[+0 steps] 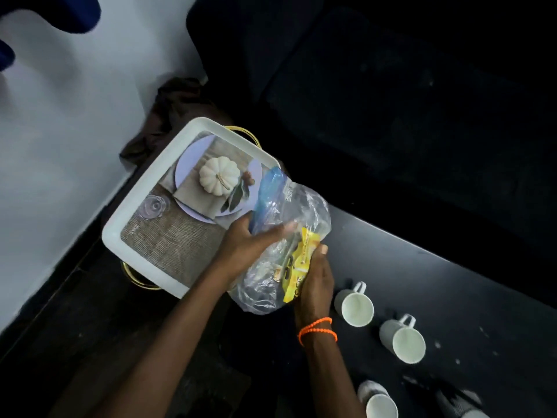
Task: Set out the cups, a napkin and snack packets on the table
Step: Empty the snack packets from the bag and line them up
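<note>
Both forearms reach up from the bottom edge, and both hands close on one clear plastic bag (pixel 280 245). Left hand (pixel 241 245) cups the bag's side with fingers spread and curled over the film; right hand (pixel 313 276), above an orange bracelet (pixel 316 328), pinches the yellow snack packet (pixel 298 267) through or at the plastic. The blur makes it hard to say whether the fingers are inside the bag.

Bag and packet hang over the gap between the printed tray (pixel 135 206) and the dark table (pixel 452 282). The bag's long axis runs from lower left to upper right, with its blue zip end (pixel 268 185) pointing up and away toward the tray's far corner. The packet lies roughly along the same line.

Three white cups (pixel 357 307) already stand in a row on the table, a fourth possibly at the bottom edge. The snack packets are not yet set down, and no napkin can be seen on the table.
</note>
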A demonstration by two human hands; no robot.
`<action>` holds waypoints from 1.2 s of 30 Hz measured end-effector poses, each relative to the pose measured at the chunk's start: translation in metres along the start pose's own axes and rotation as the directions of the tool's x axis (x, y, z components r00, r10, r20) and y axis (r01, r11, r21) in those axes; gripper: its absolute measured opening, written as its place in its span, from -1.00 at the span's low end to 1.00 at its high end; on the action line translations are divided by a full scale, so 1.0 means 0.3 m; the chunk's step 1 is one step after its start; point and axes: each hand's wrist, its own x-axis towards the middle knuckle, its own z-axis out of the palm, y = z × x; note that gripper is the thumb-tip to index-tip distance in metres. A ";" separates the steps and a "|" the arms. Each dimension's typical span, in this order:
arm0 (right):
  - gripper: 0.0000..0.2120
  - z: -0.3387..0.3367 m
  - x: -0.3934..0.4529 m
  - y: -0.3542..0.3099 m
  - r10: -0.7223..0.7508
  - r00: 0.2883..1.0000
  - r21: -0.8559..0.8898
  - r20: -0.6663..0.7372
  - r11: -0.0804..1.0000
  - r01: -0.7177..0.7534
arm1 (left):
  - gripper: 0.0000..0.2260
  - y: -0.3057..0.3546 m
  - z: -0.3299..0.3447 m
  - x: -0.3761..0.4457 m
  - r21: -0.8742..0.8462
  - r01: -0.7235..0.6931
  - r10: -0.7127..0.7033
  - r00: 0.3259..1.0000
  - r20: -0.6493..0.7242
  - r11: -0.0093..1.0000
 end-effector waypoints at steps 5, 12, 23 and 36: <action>-0.64 -0.065 0.052 0.028 -0.010 0.981 -0.391 -0.196 0.918 -0.069 | -0.57 -0.046 0.098 0.010 -0.155 0.005 -0.015 0.998 -0.061 0.988; -0.66 -0.100 -0.048 -0.129 -0.295 0.934 -0.307 -0.203 0.925 0.226 | -0.87 -0.033 0.143 -0.058 -0.160 0.008 0.009 0.994 0.106 0.987; -0.93 -0.253 -0.087 -0.243 -0.360 0.925 -0.486 -0.118 0.833 0.263 | -0.88 0.055 0.168 -0.149 0.103 -0.125 0.149 0.952 -0.268 0.987; -0.92 -0.137 -0.252 -0.320 -0.858 0.497 -0.557 0.134 0.349 0.753 | -0.78 0.103 0.165 -0.237 0.169 -0.189 0.237 0.910 -0.341 0.967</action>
